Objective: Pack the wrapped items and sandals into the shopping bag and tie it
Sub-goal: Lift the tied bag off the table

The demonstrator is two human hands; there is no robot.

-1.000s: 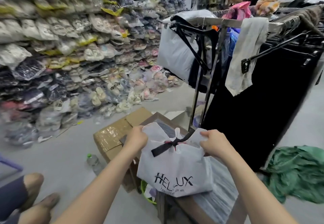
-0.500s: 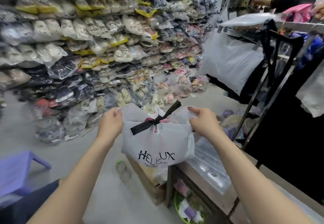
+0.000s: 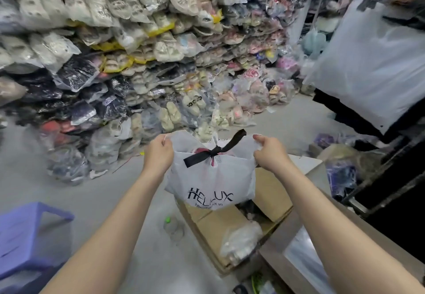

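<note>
Stacks of bagged sandals (image 3: 142, 47) fill the whole wall behind the shopping bag, clear plastic packs piled from the floor upward, pale pairs above and darker packs lower down to the left of the bag. Grey concrete floor (image 3: 119, 201) spreads beneath the bag and toward the stacks. Up and to the right of the bag hangs a big translucent white plastic sheet (image 3: 372, 63) over a dark rack. Down and to the left of the bag stands a purple plastic stool (image 3: 30, 231). Directly under the bag sits an open cardboard box (image 3: 232, 220), with a clear plastic-wrapped bundle (image 3: 241, 240) lying in its near end. A counter edge (image 3: 305, 254) runs along the lower right of the bag.

The shopping bag (image 3: 213, 178) itself is white with dark "HELIUX" lettering on its front, held in the air above the box. A black ribbon (image 3: 213, 152) is knotted across its mouth, one tail lying to the left, the other sticking up to the right. Something pink or red shows inside the opening behind the knot; what it is cannot be told.

The left hand (image 3: 158, 153) is closed tight on the bag's upper left corner, and the right hand (image 3: 271, 153) pinches the upper right corner, the two pulling the top edge taut between them. A small green-capped bottle (image 3: 171, 224) lies blurred on the floor below the bag's left side.
</note>
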